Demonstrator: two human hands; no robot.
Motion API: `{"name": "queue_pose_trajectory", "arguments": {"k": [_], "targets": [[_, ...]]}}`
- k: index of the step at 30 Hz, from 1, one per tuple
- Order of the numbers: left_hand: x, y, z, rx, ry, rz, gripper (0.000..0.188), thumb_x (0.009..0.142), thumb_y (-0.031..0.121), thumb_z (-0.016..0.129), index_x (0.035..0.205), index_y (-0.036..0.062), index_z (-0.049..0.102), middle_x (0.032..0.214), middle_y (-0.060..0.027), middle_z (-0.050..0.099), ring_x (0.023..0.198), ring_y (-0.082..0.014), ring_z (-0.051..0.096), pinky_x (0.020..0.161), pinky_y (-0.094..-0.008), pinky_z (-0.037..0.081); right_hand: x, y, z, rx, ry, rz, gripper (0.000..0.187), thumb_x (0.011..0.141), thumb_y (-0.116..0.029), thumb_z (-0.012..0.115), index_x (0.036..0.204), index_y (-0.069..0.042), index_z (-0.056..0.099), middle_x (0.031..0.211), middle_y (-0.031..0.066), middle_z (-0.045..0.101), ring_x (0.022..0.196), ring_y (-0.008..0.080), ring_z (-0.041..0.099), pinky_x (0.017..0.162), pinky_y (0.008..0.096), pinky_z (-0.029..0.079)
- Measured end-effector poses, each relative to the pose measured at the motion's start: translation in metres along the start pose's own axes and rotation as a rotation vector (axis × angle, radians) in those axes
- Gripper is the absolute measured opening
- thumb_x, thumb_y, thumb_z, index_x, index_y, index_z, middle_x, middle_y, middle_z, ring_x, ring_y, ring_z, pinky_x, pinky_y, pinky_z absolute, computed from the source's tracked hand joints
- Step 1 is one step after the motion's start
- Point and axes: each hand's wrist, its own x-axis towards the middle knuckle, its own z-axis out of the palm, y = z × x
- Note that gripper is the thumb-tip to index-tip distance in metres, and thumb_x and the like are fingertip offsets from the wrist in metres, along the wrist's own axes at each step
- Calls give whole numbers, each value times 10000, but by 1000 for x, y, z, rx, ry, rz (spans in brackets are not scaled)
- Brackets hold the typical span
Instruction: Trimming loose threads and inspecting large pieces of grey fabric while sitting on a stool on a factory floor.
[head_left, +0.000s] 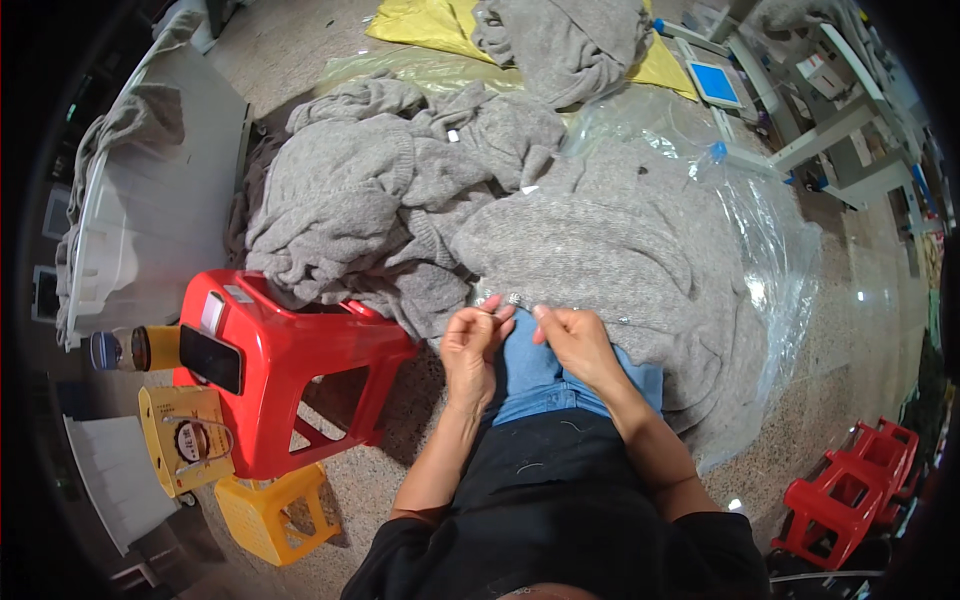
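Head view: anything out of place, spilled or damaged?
Two oddities: a grey knit piece hangs over the rim of the white bin, and the phone sits at the edge of the red stool, perhaps easily knocked. No visible spill or damage.

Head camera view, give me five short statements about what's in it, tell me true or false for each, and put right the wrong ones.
1. The left hand and right hand are close together, near the middle of the view. True.
2. The yellow stool stands at the right edge of the view. False: the yellow stool is at the lower left.
3. A dark phone lies on the large red stool. True.
4. The person's top is white. False: the top is black.
5. Heaped gray knit fabric lies beyond the hands. True.
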Motion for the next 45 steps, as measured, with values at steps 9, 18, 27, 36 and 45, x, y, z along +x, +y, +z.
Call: {"name": "queue_pose_trajectory", "arguments": {"k": [9,18,27,36,45], "targets": [[-6,-13,32,1087,-285,946,203,692,-23,718,873,16,637,862,-112,602,746,-246,575,648,-307,469,-31,-2,-55,616,389,25,454,981,-378,387,853,5,596,533,-40,384,404,18,275,369,182,258],[17,-34,37,1290,-313,1052,282,626,17,751,884,63,648,814,-69,563,745,-238,533,637,-336,422,-31,7,-53,656,391,13,458,977,-395,395,849,-6,600,528,-44,380,406,10,285,365,171,268],[22,-36,39,1371,-245,1118,169,661,73,714,813,115,653,791,-10,556,714,-196,507,621,-323,350,-34,13,-48,588,352,26,456,973,-390,408,826,-9,611,521,-46,384,416,6,298,365,168,272],[6,-27,36,1030,-350,686,95,744,-24,661,816,27,625,880,-79,591,730,-167,571,606,-282,450,-46,17,-46,479,293,-10,450,969,-382,423,808,-9,615,522,-55,377,436,10,320,375,173,260],[-22,-14,33,520,-417,172,41,859,-5,584,887,-35,583,1077,-143,596,856,-129,587,759,-276,515,-66,13,-27,202,109,46,451,935,-351,492,697,8,624,481,19,442,476,69,414,454,269,343]]}}
